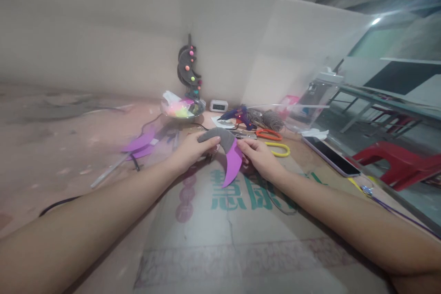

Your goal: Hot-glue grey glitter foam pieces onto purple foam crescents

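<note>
A purple crescent (234, 163), apparently craft foam, is held up over the printed cardboard; its upper half is covered in grey yarn (220, 136). My left hand (193, 149) is closed on the grey-covered end, thumb lying along its near side. At the border between grey and purple, my right hand (258, 156) pinches with thumb and forefinger at the crescent's edge. A thin grey strand (280, 209) curves over the cardboard below the right hand. Whether it runs into those fingers is hard to see.
Behind my hands are a hot glue gun (241, 117), yarn balls (272, 120), orange-handled scissors (268, 135), yellow-handled scissors (279, 149), a small clock (218, 105) and a bowl (182, 110). A phone (330, 156) lies right, purple pieces (141, 144) left. A decorated grey crescent (188, 66) stands behind.
</note>
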The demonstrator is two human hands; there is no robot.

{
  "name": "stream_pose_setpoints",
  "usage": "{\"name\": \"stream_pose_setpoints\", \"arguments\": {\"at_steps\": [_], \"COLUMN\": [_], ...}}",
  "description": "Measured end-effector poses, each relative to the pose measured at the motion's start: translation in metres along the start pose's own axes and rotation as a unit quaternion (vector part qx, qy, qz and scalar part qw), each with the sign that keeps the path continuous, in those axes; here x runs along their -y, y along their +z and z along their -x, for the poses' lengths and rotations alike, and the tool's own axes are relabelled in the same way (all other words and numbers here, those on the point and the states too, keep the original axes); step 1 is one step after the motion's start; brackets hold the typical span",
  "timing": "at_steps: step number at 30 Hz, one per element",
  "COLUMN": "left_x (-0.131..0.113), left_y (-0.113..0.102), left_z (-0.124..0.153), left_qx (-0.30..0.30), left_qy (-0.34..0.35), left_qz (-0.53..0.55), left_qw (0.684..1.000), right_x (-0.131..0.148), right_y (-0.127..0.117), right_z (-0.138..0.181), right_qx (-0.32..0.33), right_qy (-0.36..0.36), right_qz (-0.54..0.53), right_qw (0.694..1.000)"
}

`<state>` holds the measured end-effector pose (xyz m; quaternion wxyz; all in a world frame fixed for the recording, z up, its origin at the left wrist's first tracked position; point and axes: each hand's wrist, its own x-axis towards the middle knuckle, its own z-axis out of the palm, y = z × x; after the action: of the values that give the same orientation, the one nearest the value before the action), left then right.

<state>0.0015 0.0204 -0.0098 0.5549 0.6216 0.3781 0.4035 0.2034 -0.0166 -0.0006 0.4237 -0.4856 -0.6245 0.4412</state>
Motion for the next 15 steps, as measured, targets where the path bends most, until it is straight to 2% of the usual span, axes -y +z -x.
{"name": "stream_pose_setpoints", "arguments": {"at_steps": [15], "left_x": [0.0020], "left_y": [-0.0011], "left_z": [-0.0005], "left_qx": [0.011], "left_qy": [0.018], "left_qz": [-0.049], "left_qw": [0.999], "right_x": [0.0028], "right_y": [0.0001], "right_z": [0.0003], "right_qx": [-0.014], "right_qy": [0.010], "right_qz": [0.030], "right_qw": [0.999]}}
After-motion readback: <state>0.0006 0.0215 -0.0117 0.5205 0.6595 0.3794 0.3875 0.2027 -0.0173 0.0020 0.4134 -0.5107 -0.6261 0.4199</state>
